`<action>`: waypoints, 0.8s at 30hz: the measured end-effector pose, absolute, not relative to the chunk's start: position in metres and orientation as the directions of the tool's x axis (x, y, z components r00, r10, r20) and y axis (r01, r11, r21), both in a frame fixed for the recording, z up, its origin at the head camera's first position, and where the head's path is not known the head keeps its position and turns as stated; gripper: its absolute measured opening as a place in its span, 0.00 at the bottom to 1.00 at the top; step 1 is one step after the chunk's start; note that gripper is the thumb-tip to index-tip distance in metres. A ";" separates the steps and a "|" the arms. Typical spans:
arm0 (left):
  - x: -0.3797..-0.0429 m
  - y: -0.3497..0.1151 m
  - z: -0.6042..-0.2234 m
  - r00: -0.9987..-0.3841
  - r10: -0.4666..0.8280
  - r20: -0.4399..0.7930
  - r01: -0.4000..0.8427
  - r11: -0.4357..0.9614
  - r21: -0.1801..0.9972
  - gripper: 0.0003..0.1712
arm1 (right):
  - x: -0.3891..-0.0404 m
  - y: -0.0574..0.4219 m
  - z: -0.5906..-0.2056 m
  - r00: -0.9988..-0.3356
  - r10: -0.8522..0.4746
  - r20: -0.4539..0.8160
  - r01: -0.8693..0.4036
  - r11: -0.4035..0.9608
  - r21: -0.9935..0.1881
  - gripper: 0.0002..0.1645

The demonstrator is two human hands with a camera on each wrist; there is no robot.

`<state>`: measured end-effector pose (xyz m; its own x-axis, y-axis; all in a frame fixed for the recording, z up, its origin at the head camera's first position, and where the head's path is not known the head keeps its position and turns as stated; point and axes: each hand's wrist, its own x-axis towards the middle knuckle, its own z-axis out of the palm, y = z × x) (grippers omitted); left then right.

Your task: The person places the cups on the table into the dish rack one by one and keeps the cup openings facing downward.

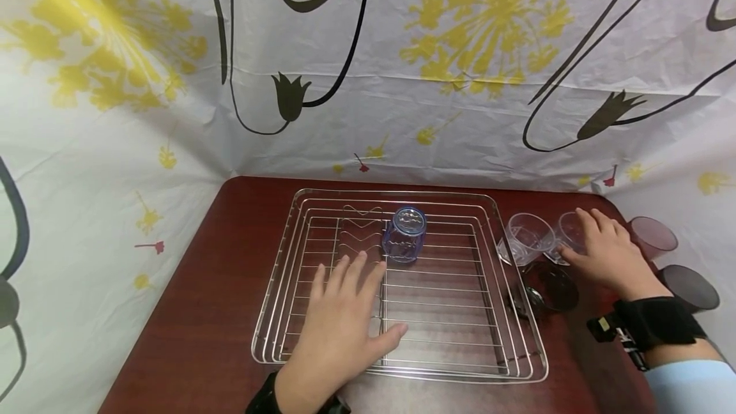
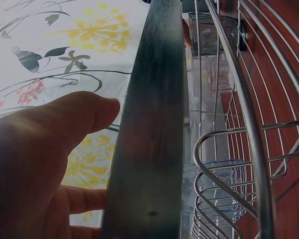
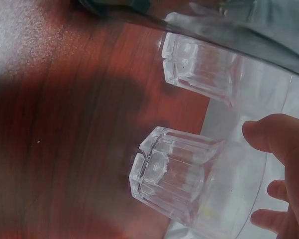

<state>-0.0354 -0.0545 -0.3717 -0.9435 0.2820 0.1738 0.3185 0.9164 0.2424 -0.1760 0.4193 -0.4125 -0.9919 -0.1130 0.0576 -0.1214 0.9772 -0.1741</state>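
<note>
My left hand (image 1: 339, 331) is held over the front left of a wire rack (image 1: 397, 191), fingers spread and holding nothing. Upside down on the rack is a blue-tinted glass (image 1: 405, 235), beyond those fingertips. At the right, my right hand (image 1: 615, 257) reaches over a clear glass (image 1: 569, 233), partly hiding it. In the right wrist view its thumb and fingers (image 3: 261, 133) are apart, close to the rim of a faceted clear glass (image 3: 176, 172); whether they touch is unclear. Another clear glass (image 1: 529, 238) stands to its left.
A dark glass (image 1: 552, 287) stands in front of the clear ones, by the rack's right edge. Farther right are a pinkish glass (image 1: 653, 237) and a grey glass (image 1: 690, 287). A patterned cloth (image 1: 368, 101) encloses the back and sides of the reddish-brown table (image 1: 190, 299).
</note>
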 end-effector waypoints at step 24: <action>-0.037 -0.058 -0.374 -0.949 0.281 0.146 0.311 0.914 0.261 0.49 | -0.191 0.422 -0.409 -0.993 -0.114 -0.043 -0.104 0.977 -0.185 0.66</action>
<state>-0.0368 -0.0580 -0.3737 -0.9486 0.2807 0.1463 0.3107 0.9139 0.2614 -0.1913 0.4219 -0.4088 -0.9926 -0.1136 -0.0433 -0.1038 0.9773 -0.1847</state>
